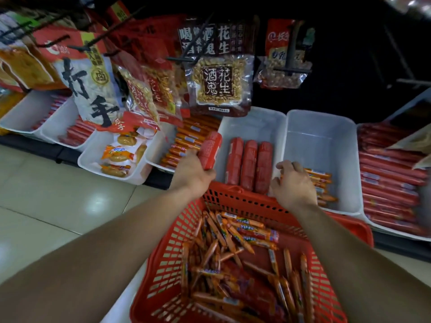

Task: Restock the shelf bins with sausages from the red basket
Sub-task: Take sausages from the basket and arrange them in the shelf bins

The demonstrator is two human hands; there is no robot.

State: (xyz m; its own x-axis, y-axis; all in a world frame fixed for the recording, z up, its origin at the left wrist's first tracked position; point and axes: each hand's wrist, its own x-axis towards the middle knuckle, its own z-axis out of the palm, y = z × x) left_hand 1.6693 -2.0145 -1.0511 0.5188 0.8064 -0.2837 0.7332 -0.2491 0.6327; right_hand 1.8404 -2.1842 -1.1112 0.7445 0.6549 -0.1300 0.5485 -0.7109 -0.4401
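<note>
ok so handling notes from where I'm sitting. The left hand is wrapped round the lower end of a fat red sausage, holding it upright over the seam between the bin of orange sticks and the middle bin. Three more fat ones lie side by side in that bin.

That chub looks firm and a bit heavy for its size, and the plastic casing is glossy, so I'd guess slippery. Gripping at the end lets it lever around; I'd grab nearer the middle before laying it down flat next to the others.

The right hand has its fingers curled over the near end of a bunch of thin orange sausages lying in the right-hand bin. I read it as clamped on them, though the palm side is hidden.

The red basket sits right below both hands, full of loose thin sausages in a jumble. Those look light and stiff-ish but slick, so a handful will probably fan out or slide unless squeezed mid-length with the ends lined up.
</note>
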